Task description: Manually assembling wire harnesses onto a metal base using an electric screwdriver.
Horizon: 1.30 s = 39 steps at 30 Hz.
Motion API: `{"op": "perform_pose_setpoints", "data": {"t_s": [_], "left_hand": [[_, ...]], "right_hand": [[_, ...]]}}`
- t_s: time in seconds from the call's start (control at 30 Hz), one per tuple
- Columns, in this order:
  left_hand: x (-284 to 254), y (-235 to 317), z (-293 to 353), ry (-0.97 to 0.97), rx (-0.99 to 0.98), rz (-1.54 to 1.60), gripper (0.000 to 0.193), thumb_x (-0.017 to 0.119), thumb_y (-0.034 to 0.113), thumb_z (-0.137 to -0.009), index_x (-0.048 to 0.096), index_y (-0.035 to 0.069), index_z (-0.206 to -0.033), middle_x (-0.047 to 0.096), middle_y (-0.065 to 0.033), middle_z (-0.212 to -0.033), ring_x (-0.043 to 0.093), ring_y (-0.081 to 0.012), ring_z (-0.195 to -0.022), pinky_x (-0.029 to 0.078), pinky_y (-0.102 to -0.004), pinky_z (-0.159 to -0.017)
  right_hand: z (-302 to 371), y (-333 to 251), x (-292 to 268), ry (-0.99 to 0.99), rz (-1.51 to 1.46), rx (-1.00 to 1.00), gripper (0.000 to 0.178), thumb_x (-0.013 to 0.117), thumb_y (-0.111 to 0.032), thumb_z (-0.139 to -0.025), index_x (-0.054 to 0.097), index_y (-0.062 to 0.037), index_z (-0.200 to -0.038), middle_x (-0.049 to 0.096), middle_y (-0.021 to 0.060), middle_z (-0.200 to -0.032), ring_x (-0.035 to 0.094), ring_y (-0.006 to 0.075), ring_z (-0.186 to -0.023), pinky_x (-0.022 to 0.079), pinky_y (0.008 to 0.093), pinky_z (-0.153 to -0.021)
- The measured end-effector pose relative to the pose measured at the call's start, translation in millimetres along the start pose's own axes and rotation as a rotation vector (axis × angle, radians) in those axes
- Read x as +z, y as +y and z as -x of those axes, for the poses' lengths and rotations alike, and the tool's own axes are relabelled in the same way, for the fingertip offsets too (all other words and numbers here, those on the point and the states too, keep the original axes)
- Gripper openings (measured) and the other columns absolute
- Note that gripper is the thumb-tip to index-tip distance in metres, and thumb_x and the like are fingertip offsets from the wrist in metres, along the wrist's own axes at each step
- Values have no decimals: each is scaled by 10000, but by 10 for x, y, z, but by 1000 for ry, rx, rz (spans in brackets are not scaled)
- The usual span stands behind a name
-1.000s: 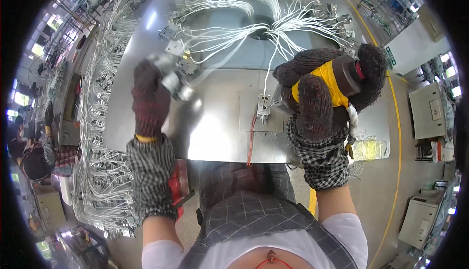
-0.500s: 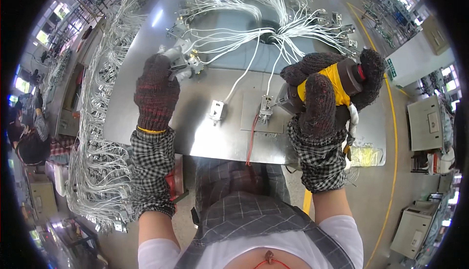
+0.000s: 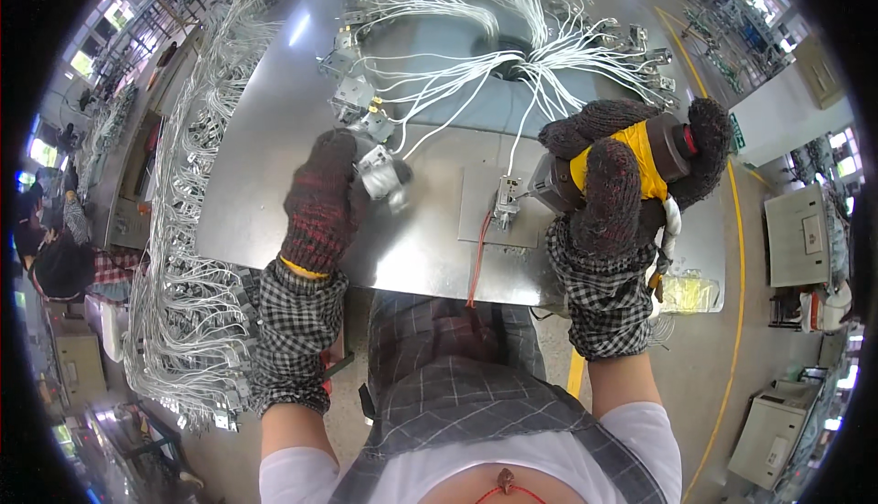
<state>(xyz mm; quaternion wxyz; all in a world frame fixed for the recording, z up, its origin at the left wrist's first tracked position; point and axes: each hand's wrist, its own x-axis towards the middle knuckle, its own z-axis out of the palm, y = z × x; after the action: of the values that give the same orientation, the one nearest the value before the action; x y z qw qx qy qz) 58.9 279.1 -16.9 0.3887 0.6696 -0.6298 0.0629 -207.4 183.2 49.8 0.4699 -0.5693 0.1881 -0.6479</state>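
My left hand (image 3: 320, 198), in a dark knitted glove, is closed at the edge of a small metal bracket (image 3: 377, 171) with a white wire; motion blurs the bracket. My right hand (image 3: 608, 198), gloved the same way, grips a dark power screwdriver (image 3: 629, 152) with a yellow band. Its narrow front end points left at another metal bracket (image 3: 508, 200), which lies on a flat plate (image 3: 468, 195); whether they touch I cannot tell. This bracket has a white wire on its far side, and a red wire (image 3: 479, 262) runs from beside it to the near table edge.
White wires (image 3: 549, 56) fan out from a dark round opening (image 3: 510, 67) in the metal table (image 3: 430, 262). Several wired brackets (image 3: 355, 97) sit at the far left. Bundled wires (image 3: 178, 275) hang along the left side. A clear-yellow package (image 3: 690, 294) lies at the right corner.
My left hand has come nearer and to the right, away from the far-left brackets. The bracket that lay on the table is now at its fingers, farther left. The screwdriver has hardly moved.
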Motion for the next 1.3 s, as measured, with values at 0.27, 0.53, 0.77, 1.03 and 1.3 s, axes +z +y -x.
{"op": "perform_pose_setpoints", "data": {"t_s": [0.27,0.53,0.77,1.03,1.3], "left_hand": [[115,243,-15,-48,291,226,402,728,196,-987,624,-10,-1316,729,-185,-1166,750,-265,-1004,636,-361,-795],[240,434,223,-384,277,-101,692,865,477,-798,653,175,-1384,712,-113,-1248,739,-295,-971,601,-397,-773],[298,637,-81,-314,237,246,706,885,521,-747,697,182,-1336,727,-133,-1176,747,-290,-895,595,-388,-730],[684,760,-301,-391,95,461,617,903,460,-796,727,142,-1294,741,-98,-1097,738,-211,-908,591,-367,-770],[634,680,-364,-546,165,223,628,860,535,-819,721,138,-1285,745,-111,-1063,747,-334,-933,591,-429,-804]], "right_hand": [[-25,124,-53,-80,-7,-142,822,813,-135,-938,319,-207,-1591,686,159,-1112,738,270,-893,677,504,-799],[-62,195,-126,-97,161,-284,802,755,-112,-986,271,-205,-1618,688,167,-1118,739,267,-896,675,496,-785],[-284,160,-209,-112,128,-335,783,711,-158,-1008,228,-158,-1625,714,168,-1032,743,256,-824,660,433,-693],[-363,61,-313,77,-60,-329,760,704,-199,-1005,241,-120,-1603,719,146,-1037,716,242,-821,644,463,-808],[-146,-143,-45,123,-199,-38,813,739,-153,-989,235,-240,-1621,700,166,-1054,720,266,-802,662,463,-695]]}}
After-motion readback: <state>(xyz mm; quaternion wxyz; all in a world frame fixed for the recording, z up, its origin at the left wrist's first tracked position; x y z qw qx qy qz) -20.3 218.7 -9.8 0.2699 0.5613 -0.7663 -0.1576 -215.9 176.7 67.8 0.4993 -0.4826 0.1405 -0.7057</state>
